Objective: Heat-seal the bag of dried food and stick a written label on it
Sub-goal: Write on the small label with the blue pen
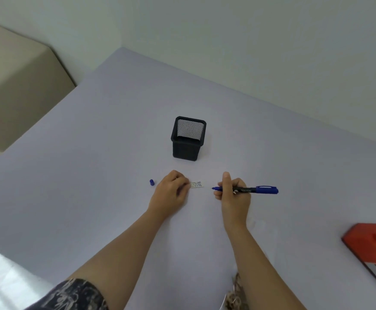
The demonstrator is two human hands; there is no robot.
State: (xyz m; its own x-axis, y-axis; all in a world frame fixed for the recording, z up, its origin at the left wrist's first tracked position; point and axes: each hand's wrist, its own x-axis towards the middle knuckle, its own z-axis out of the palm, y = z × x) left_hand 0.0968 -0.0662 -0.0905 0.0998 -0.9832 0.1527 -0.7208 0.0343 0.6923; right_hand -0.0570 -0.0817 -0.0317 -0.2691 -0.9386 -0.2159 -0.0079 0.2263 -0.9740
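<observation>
Head view: the left hand [171,191] pins 1 small written label [197,184] flat to the desk [93,153], fingers [183,182] pressed together on its left end. Just right of it, the right hand [233,191] has its fingers curled around a blue marker [249,189], tip toward the label. A blue cap [152,182] stands left of the left hand.

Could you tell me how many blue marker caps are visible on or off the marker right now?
2: a small cap stands on the table left of the left hand; a larger one sits on the marker's right end, beyond the right hand.
</observation>
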